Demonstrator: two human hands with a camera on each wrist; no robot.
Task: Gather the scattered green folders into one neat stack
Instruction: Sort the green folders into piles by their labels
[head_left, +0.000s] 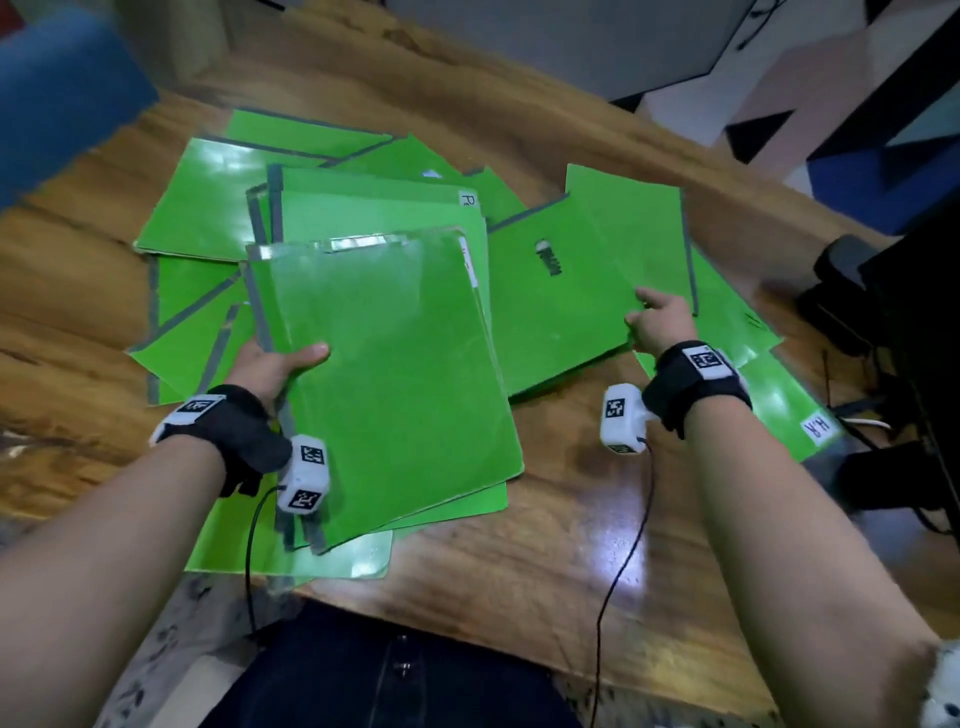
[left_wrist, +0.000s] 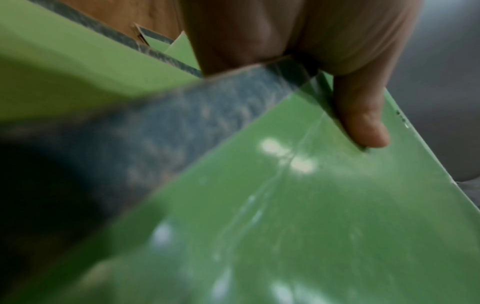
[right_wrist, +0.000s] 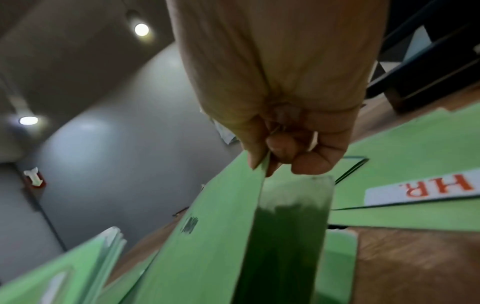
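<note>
Several green folders lie scattered across the wooden table (head_left: 545, 545). My left hand (head_left: 280, 364) grips a small stack of green folders (head_left: 384, 374) by its grey-taped spine, thumb (left_wrist: 363, 123) on top, held above the pile near the front edge. My right hand (head_left: 660, 322) pinches the near edge of another green folder (head_left: 561, 306) with a dark scribble, lifting that edge; the pinching fingers (right_wrist: 283, 152) show in the right wrist view on the folder (right_wrist: 221, 226). More folders (head_left: 208, 208) spread out at the back left.
A folder labelled HR (head_left: 795, 410) lies at the table's right edge, its label (right_wrist: 420, 189) close under my right hand. A blue chair (head_left: 57, 88) stands at the back left, dark furniture (head_left: 904, 312) on the right. Wrist camera cables hang over the front edge.
</note>
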